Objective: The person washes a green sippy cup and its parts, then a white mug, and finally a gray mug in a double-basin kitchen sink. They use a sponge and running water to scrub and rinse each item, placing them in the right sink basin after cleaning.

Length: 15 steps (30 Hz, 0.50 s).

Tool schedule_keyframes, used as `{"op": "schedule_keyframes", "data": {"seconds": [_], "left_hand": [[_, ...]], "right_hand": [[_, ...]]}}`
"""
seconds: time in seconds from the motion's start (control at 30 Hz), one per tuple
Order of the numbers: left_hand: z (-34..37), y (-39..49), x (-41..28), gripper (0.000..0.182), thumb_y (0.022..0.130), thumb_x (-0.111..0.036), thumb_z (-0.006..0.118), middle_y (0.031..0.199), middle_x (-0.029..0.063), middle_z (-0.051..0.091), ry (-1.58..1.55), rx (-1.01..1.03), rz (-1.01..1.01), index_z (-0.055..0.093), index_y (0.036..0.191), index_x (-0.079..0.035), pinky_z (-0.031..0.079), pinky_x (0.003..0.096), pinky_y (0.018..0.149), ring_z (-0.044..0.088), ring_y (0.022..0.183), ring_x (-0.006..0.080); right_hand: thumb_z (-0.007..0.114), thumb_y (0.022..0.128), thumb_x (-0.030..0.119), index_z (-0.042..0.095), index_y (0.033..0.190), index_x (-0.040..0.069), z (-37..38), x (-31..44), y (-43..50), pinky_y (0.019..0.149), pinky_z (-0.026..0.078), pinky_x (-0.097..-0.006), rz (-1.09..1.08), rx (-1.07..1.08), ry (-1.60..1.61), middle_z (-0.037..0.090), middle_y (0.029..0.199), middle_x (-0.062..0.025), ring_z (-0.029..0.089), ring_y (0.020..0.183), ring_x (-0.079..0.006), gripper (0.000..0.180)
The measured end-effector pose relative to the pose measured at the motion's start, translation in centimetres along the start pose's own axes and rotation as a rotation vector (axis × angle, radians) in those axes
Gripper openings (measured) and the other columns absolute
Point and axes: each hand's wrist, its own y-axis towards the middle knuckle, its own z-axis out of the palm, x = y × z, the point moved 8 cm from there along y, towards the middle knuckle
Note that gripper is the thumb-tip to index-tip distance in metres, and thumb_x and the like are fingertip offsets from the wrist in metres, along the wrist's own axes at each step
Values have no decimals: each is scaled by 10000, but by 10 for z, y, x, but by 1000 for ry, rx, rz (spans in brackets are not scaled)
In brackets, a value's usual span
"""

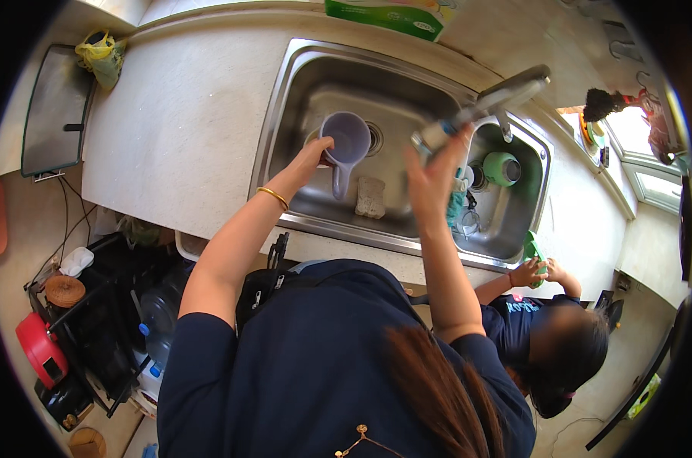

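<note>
My left hand [313, 157] grips a pale purple plastic water dipper [348, 137] over the large basin of a stainless steel double sink [346, 229]. The dipper's handle points towards me, and a whitish rim shows partly behind it. My right hand [437, 177], blurred by motion, is raised near the divider between the basins, its fingers spread at the faucet [483, 109]. Whether it touches the faucet's blurred spout end cannot be told. A beige scrubbing sponge [371, 197] lies in the large basin, near the drain [373, 139].
The small basin holds a green round container [502, 169] and a clear glass item [468, 223]. A teal cloth [455, 200] hangs at the divider. To the right another person [541, 338] holds a green object [533, 252] at the counter edge. A yellow bag [102, 57] stands far left.
</note>
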Motion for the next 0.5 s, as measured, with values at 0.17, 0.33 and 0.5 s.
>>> {"op": "schedule_keyframes", "data": {"seconds": [0.17,0.33,0.5], "left_hand": [[22,15,-5,271,833,-339,582,810,67,595,-122,51,-74,532,951,-100,500,317,796,620,803,191],[23,39,5,266,840,-311,587,874,85,600,-236,-14,-51,522,977,-93,498,342,783,615,824,211],[31,47,7,258,849,-303,591,948,86,606,-349,96,-9,533,988,-93,483,365,797,613,873,230]], "right_hand": [[626,757,9,109,1502,4,55,9,57,1139,197,-445,-107,36,-13,248,1484,-246,219,1414,-358,907],[558,759,-17,444,1328,22,-10,-67,56,1056,308,-464,-135,16,-171,425,1365,-209,431,1272,-344,582],[530,825,54,447,1377,244,-87,-132,122,846,489,-460,49,-9,-1358,513,1254,-197,561,1103,-385,590]]}}
